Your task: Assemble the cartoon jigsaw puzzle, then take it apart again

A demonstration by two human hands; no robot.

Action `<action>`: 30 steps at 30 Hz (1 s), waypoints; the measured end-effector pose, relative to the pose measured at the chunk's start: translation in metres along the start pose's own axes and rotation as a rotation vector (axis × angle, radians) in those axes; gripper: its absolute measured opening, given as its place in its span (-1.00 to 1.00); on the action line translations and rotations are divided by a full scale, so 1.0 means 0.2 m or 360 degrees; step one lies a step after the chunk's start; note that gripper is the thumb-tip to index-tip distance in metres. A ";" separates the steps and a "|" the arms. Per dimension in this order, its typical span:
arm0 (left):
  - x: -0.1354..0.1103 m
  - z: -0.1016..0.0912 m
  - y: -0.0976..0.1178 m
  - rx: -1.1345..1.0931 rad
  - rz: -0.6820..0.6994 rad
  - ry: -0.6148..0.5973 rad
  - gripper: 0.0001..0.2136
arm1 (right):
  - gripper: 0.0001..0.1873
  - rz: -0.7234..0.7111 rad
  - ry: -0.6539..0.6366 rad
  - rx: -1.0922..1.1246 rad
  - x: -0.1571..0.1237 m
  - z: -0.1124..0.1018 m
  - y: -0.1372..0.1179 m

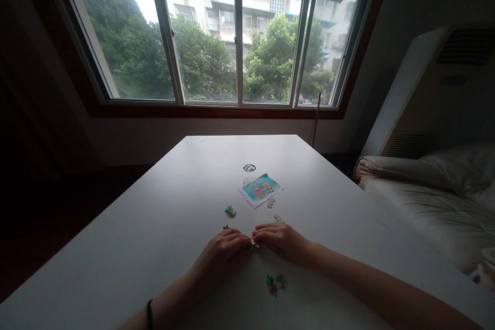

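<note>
My left hand (226,248) and my right hand (286,242) meet low over the white table, fingertips almost touching. Between them shows a small pale jigsaw piece (254,244), pinched by the fingers of both hands, which cover most of it. A reddish piece (226,227) peeks out behind my left hand. Just beyond my right fingers lies a pale piece (277,218). A green and beige piece (231,211) is farther off on the left. Nearer to me is a small cluster of green, red and teal pieces (276,284).
A colourful picture card (261,190) lies mid-table, with another pale piece (271,202) at its lower edge. Behind it is a round black-and-white emblem (249,168). The white table (154,227) reaches toward the window. A covered seat (417,191) stands at the right.
</note>
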State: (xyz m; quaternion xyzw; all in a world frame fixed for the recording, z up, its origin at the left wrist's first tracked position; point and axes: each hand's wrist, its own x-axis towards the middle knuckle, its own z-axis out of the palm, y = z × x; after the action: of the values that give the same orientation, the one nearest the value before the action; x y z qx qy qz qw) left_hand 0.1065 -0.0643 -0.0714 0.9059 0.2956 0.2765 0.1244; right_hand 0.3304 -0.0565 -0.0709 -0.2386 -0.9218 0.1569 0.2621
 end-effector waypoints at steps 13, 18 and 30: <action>-0.01 0.01 -0.01 -0.0067 -0.0087 0.0061 -0.82 | -0.72 0.0013 -0.0003 -0.0039 -0.01 0.01 0.03; -0.02 0.01 -0.01 -0.0077 -0.0101 0.0081 -0.83 | -0.74 0.0018 0.0012 -0.0043 -0.01 0.02 0.03; -0.03 0.02 0.00 -0.0056 -0.0264 0.0211 -0.90 | -0.73 0.0093 0.0194 0.0037 -0.02 -0.01 0.01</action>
State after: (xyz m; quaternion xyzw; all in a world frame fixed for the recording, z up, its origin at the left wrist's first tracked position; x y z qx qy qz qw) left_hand 0.1047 -0.0683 -0.0772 0.8557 0.3722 0.3298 0.1429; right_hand 0.3348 -0.0563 -0.0712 -0.2714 -0.8949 0.1603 0.3159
